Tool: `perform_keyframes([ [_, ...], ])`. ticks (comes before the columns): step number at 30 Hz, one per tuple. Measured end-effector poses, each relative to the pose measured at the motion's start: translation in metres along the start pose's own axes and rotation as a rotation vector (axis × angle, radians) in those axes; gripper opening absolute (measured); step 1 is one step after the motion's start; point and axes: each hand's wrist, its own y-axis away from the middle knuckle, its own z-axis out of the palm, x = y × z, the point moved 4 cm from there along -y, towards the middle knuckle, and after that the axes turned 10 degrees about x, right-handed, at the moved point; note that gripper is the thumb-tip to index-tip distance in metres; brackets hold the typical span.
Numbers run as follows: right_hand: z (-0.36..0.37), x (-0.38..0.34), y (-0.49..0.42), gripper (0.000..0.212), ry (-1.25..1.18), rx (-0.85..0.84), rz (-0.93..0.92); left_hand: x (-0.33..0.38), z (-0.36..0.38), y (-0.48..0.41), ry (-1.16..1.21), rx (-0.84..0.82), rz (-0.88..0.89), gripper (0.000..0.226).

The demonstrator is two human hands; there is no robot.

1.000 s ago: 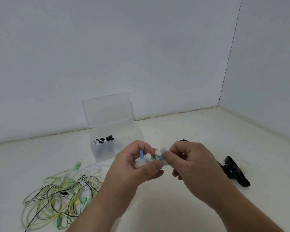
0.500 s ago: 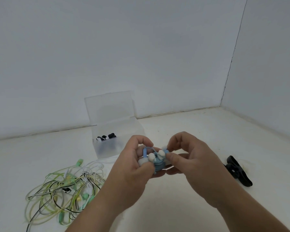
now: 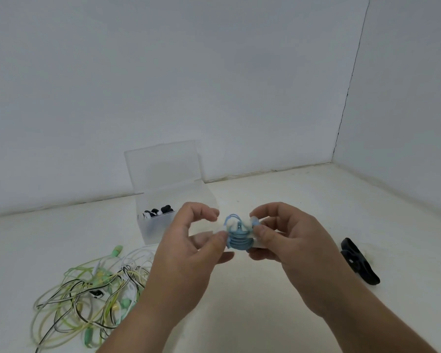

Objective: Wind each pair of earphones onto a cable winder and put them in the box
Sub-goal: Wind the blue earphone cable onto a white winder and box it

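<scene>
Between my two hands, above the table's middle, is a white cable winder wound with blue earphones [image 3: 238, 236]. My left hand [image 3: 191, 250] pinches its left side with the thumb, its fingers curled above. My right hand [image 3: 288, 240] pinches its right side with thumb and fingertips. Behind my left hand stands the clear plastic box [image 3: 163, 225] with its lid up, and black-and-white wound earphones [image 3: 157, 212] lie inside it.
A tangle of green, yellow, white and black earphone cables [image 3: 92, 289] lies on the table at the front left. Black cable winders [image 3: 359, 261] lie to the right of my right hand. White walls close the back and right side.
Both hands have drawn slightly apart and my left fingers have lifted off, so the wound blue cable on the winder now shows plainly between them.
</scene>
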Motion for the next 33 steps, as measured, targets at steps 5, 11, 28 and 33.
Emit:
perform_keyframes([
  [5, -0.001, -0.001, 0.0, 0.007, -0.013, 0.008, -0.014, -0.003, 0.0, 0.003, -0.179, 0.06, 0.136, 0.014],
  [11, -0.003, -0.001, -0.002, 0.012, -0.011, 0.01, -0.029, 0.002, -0.001, 0.002, -0.232, 0.09, 0.175, 0.022],
  [28, -0.006, -0.001, -0.003, 0.02, -0.113, -0.09, 0.001, 0.008, -0.012, -0.005, -0.057, 0.153, 0.136, 0.016],
  [33, -0.002, -0.002, -0.003, 0.029, -0.142, -0.14, -0.01, -0.014, -0.009, -0.007, 0.143, 0.036, -0.25, 0.036],
])
